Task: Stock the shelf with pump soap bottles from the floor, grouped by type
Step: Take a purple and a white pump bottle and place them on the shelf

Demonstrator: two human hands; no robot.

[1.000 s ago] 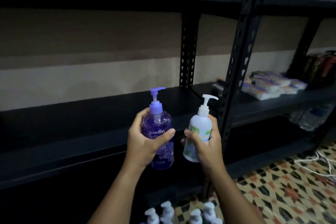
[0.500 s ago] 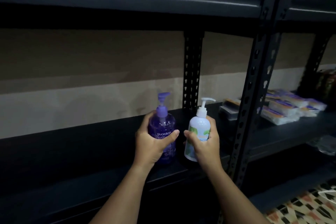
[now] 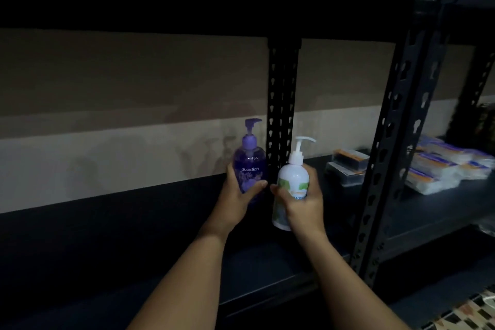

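The left hand (image 3: 235, 201) grips the purple pump bottle (image 3: 250, 166); the right hand (image 3: 301, 202) grips the white pump bottle (image 3: 290, 182). Both bottles are upright, just beside each other over the dark shelf (image 3: 107, 236). A perforated rear post (image 3: 282, 104) stands directly behind the two hands. Right of the right hand, beyond the front upright (image 3: 388, 142), lie stacked packets (image 3: 439, 166).

The left hand (image 3: 235, 202) covers the lower body of the translucent purple pump bottle (image 3: 250, 166), so whether its base touches the dark metal shelf (image 3: 107, 222) cannot be told. The right hand (image 3: 301, 203) hides much of the white pump bottle's (image 3: 290, 179) green label, its print too blurred to read. The wrapped white packs (image 3: 434, 169) far right are possibly tissues, cut by the edge.
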